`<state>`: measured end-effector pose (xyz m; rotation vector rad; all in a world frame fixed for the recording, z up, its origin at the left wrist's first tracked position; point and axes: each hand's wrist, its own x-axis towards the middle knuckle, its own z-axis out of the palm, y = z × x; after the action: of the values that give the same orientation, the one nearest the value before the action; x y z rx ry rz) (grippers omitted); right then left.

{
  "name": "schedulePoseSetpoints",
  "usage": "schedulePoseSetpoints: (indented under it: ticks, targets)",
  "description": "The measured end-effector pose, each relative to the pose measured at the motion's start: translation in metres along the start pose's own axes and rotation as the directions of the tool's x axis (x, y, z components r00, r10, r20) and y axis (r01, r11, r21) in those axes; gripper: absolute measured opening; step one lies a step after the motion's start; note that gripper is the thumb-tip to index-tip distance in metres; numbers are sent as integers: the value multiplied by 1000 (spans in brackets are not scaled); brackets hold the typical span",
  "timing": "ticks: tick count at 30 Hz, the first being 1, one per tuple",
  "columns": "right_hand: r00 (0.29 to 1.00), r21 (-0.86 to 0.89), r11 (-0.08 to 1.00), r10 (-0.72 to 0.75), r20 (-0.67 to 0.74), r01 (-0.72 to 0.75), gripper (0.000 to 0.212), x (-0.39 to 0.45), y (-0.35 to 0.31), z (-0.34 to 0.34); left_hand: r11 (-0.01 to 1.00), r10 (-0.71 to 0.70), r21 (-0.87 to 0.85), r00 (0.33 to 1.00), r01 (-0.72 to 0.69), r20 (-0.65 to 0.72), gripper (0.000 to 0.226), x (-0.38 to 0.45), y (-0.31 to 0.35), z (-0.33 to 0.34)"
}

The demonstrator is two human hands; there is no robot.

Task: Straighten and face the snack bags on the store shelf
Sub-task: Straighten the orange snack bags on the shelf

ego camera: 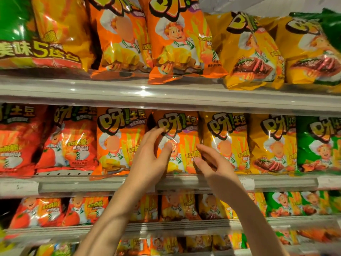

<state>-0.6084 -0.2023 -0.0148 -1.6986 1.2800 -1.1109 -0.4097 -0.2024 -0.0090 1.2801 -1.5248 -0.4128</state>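
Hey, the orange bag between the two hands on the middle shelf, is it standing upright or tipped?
Roughly upright: the orange bag stands on its bottom edge facing out, its logo reading level. The left hand touches its front.

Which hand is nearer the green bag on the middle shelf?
Right. The right hand is between the orange and yellow bags; the left hand is farther left of the green bag.

I see white price tags (18,187) clipped in the shelf-edge rail, another (247,183) further right. Clear plastic lip (114,73) fronts the upper tier.
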Motion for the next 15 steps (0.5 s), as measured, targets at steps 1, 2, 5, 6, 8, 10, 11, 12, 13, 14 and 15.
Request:
schedulePoseSetpoints:
  ticks: [1, 2, 5, 6, 8, 10, 11, 12, 13, 14, 15]
  targets:
    - [1000, 17, 1000, 25, 2, -25, 39, -6, 2, -4, 999, -14, -36, 1000, 13, -13, 44, -5, -1, -4]
    - [999, 45, 998, 33, -1, -33, 35, -13, 5, -9, 997, -34, -75, 999, 31, -29, 42, -11, -2, -8]
    - [999, 58, 998, -31, -45, 33, 27, -31, 17, -26, 985, -96, -149, 992, 84, -79, 35, -32, -1, -16]
    - [997, 43, 998, -53, -56, 55, 26, -34, 21, -30, 981, -115, -165, 989, 99, -91, 32, -40, 0, -18]
    - [995, 22, 998, -65, -70, 67, 22, -38, 31, -39, 973, -148, -192, 983, 126, -106, 30, -55, 2, -20]
    - [995, 12, 997, -69, -72, 70, 18, -40, 37, -44, 960, -202, -224, 970, 169, -132, 32, -69, 4, -20]
    - [994, 2, 996, -83, -77, 84, 18, -42, 40, -46, 952, -229, -240, 961, 188, -154, 33, -74, 4, -20]
    - [991, 0, 995, -102, -90, 102, 18, -44, 43, -47, 948, -249, -246, 954, 203, -170, 31, -79, 3, -21]
    - [988, 5, 994, -112, -107, 113, 17, -45, 46, -48, 945, -264, -243, 948, 218, -178, 29, -84, 2, -21]
    - [987, 15, 994, -110, -121, 113, 15, -46, 49, -48, 944, -275, -239, 945, 229, -178, 27, -88, 0, -23]
    - [987, 23, 994, -105, -124, 108, 13, -46, 51, -47, 943, -280, -235, 943, 236, -178, 25, -91, -2, -24]
